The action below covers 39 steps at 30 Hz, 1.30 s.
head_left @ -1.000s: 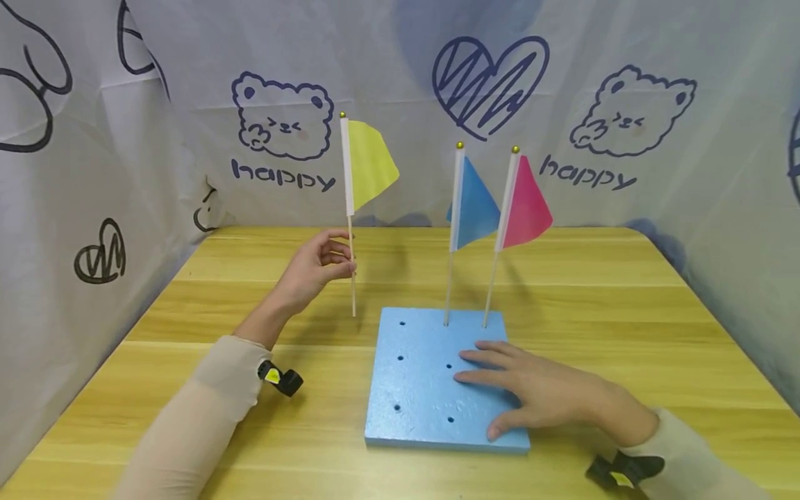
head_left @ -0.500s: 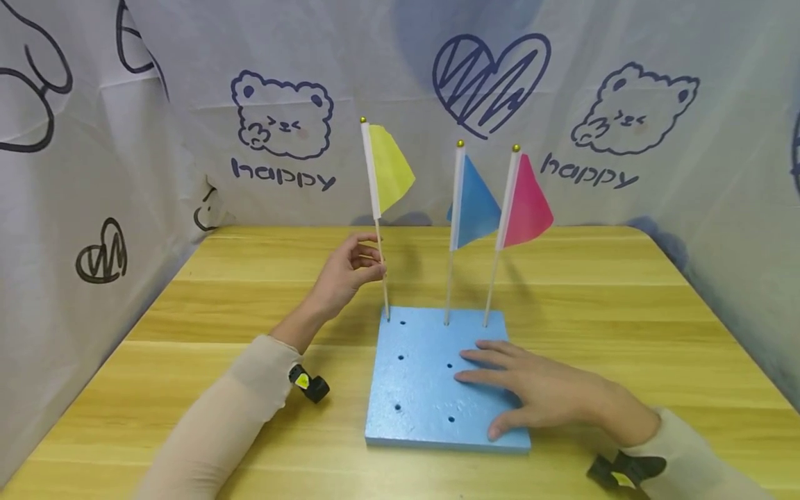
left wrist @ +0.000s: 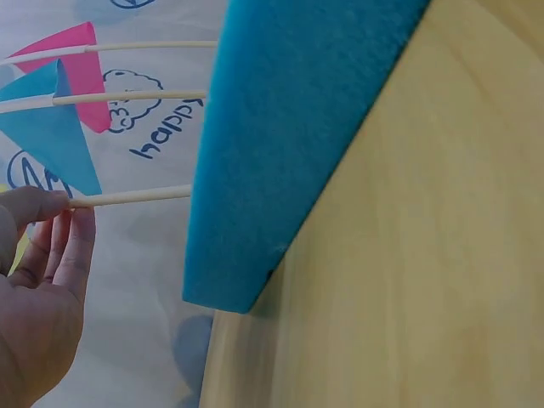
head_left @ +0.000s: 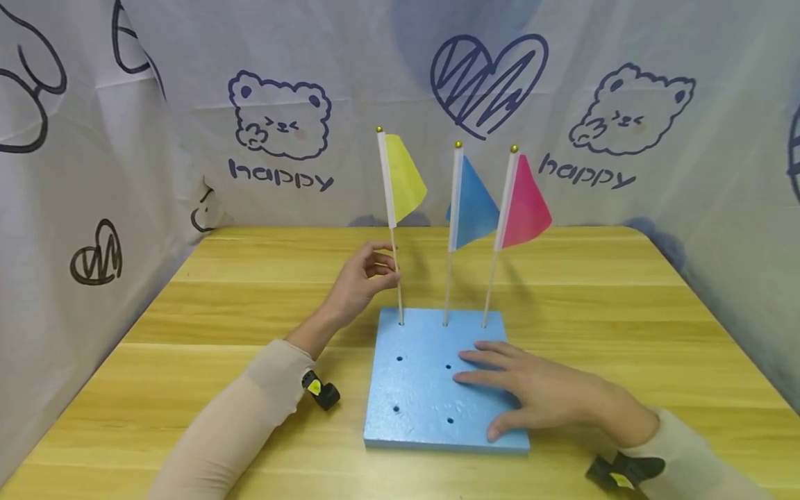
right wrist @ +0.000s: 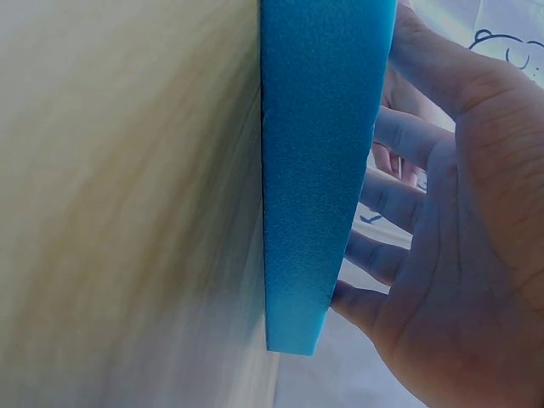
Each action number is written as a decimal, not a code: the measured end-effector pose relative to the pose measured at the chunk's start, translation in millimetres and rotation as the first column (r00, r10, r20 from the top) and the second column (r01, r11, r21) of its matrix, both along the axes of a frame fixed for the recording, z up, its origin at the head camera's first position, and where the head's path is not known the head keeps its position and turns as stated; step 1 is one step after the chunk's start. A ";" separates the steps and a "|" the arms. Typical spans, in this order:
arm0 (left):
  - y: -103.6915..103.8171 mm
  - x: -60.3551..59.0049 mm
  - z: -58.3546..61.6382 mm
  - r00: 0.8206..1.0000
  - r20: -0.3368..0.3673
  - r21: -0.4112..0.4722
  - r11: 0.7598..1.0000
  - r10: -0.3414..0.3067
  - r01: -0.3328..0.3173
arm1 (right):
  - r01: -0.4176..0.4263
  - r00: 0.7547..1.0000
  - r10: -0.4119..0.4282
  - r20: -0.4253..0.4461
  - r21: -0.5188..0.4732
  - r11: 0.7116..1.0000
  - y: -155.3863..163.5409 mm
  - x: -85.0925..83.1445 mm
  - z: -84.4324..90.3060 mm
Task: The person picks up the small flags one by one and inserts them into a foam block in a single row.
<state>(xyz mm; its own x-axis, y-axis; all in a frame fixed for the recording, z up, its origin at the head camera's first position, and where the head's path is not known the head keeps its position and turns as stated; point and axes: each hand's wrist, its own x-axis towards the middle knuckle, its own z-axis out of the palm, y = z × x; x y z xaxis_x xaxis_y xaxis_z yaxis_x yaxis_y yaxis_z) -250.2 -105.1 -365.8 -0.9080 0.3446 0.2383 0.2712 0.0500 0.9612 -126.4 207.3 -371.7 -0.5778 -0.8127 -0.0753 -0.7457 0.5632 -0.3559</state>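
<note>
My left hand [head_left: 359, 281] pinches the thin stick of a yellow flag [head_left: 405, 182] between thumb and fingers. The stick's lower end meets the back left hole of a blue foam board [head_left: 425, 389]; how deep it sits I cannot tell. A blue flag [head_left: 473, 205] and a pink flag [head_left: 528, 201] stand in the other back holes, leaning slightly. My right hand [head_left: 544, 389] rests spread on the board's right side, fingertips touching its top. In the left wrist view, the yellow flag's stick [left wrist: 140, 196] reaches the board's face. The right wrist view has the board's edge [right wrist: 319, 170] beside my fingers.
The board lies on a wooden table [head_left: 262, 305], with several open holes in its middle and front rows. A white cloth [head_left: 381, 83] printed with hearts and bears hangs behind the table and along its sides.
My left hand has moved right and slightly down with the yellow flag, bringing its stick from left of the board to the back left hole. My right hand has stayed put.
</note>
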 end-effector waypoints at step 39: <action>-7.0 3.6 -8.5 0.975 -0.122 -0.206 0.965 -0.188 0.160 | -0.035 0.999 0.034 -0.029 -0.020 0.999 -1.2 -2.6 -5.0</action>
